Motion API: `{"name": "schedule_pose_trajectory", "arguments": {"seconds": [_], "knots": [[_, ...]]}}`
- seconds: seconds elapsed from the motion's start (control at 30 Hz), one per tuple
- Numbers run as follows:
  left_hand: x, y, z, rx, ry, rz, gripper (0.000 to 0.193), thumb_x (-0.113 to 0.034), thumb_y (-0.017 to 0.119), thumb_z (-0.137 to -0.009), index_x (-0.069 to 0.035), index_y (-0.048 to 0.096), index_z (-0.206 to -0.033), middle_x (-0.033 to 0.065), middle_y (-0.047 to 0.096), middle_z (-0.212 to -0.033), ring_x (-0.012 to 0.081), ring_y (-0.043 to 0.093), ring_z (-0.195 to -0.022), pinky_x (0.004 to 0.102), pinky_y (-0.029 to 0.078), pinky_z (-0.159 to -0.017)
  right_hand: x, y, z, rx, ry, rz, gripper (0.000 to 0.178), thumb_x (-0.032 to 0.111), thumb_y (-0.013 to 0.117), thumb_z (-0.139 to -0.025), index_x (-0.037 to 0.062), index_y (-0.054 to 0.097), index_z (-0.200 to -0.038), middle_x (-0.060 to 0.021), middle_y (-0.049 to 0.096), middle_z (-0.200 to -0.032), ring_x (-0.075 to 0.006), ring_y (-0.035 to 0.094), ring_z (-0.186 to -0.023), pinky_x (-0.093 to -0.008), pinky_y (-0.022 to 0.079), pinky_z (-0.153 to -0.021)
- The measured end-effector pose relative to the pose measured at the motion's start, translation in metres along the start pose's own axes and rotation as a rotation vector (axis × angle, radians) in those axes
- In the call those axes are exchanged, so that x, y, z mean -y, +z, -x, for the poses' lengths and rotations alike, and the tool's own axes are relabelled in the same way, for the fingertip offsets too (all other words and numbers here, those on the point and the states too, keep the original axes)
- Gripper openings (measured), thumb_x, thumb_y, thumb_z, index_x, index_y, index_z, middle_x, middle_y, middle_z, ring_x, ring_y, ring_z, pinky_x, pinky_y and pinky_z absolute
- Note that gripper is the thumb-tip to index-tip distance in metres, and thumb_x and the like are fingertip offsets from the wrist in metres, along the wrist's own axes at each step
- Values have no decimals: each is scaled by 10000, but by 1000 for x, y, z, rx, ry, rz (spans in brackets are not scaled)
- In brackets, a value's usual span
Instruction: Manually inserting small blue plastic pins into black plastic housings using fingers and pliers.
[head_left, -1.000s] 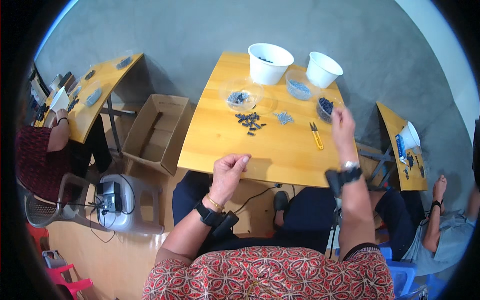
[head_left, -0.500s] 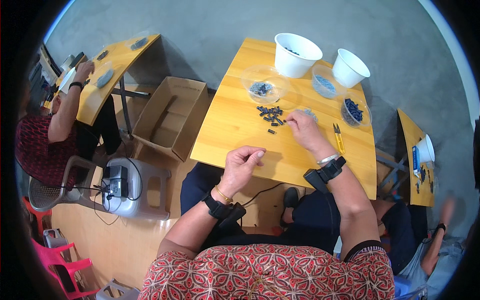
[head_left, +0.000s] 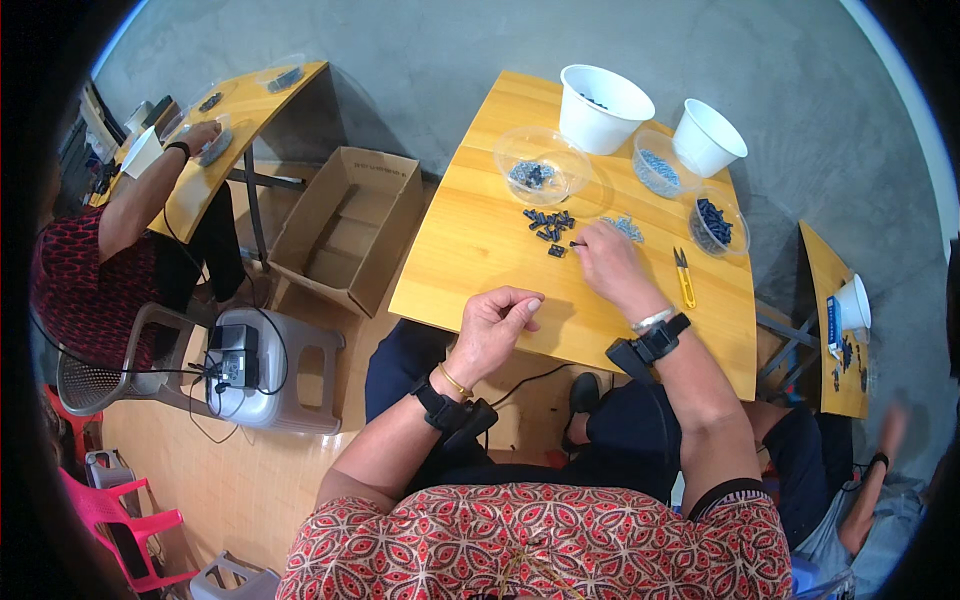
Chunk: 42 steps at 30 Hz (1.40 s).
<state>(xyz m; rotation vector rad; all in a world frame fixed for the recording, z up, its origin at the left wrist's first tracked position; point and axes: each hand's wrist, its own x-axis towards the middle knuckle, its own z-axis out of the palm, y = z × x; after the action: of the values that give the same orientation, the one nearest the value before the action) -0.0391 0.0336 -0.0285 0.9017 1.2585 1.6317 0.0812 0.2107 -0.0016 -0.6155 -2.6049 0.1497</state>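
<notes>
Head view: small dark piece (head_left: 575,244) at right hand's (head_left: 612,262) fingertips, seemingly pinched, just beside dark pile (head_left: 537,217). Change: right hand has left clear tub (head_left: 743,230), right of grip, for pile; work likely passes from tub to pile. Left hand (head_left: 492,328), nearer body than grip: thumb pressed to forefinger, cannot tell whether anything between. Pile pieces stubby, tube-like; grey bits (head_left: 629,229) behind grip finer. Right of grip: yellow-handled snips (head_left: 685,279), pointed blades. Beneath: smooth wood-grained table (head_left: 620,335).
</notes>
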Motion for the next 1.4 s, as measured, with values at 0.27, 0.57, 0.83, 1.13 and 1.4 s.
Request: {"name": "schedule_pose_trajectory", "arguments": {"seconds": [0.27, 0.57, 0.83, 1.13, 1.4], "knots": [[-4, 6, 2, 3, -58, 113, 171, -119, 557, -866, 28, 612, -935, 32, 577, -691, 93, 555, -608, 233, 486, -594, 76, -31, 31, -47, -132, -278, 77, 23, 559, -730, 13, 500, -778, -139, 521, -765, -324, 512, -770, -402, 427, -672], [-10, 3, 1, -18, -158, 210, 107, -70, 575, -824, 23, 626, -838, 36, 569, -640, 84, 525, -551, 238, 497, -534, 36, -29, 39, -37, -68, -204, 241, 1, 550, -723, -8, 535, -964, -166, 543, -850, -341, 526, -834, -405, 445, -737], [-8, 5, -3, -8, -109, 151, 101, -17, 554, -789, 26, 631, -838, 36, 568, -642, 86, 524, -538, 230, 483, -508, -40, -26, 40, 51, 132, 25, 320, -8, 556, -735, -7, 514, -1052, -187, 522, -937, -356, 499, -911, -403, 420, -789], [-2, 4, -4, -60, -86, 231, 102, 15, 532, -774, 35, 623, -814, 45, 566, -653, 94, 517, -528, 240, 478, -501, -31, -26, 59, 10, 157, -169, 267, 8, 576, -721, 4, 544, -986, -164, 534, -899, -323, 520, -889, -384, 426, -785], [-4, 7, -3, -70, -86, 255, 88, -8, 534, -767, 27, 615, -776, 42, 541, -603, 103, 507, -506, 219, 423, -471, -24, -26, 58, -20, 283, -280, 177, 16, 543, -757, 16, 543, -934, -143, 566, -813, -292, 571, -753, -378, 460, -687]]}}
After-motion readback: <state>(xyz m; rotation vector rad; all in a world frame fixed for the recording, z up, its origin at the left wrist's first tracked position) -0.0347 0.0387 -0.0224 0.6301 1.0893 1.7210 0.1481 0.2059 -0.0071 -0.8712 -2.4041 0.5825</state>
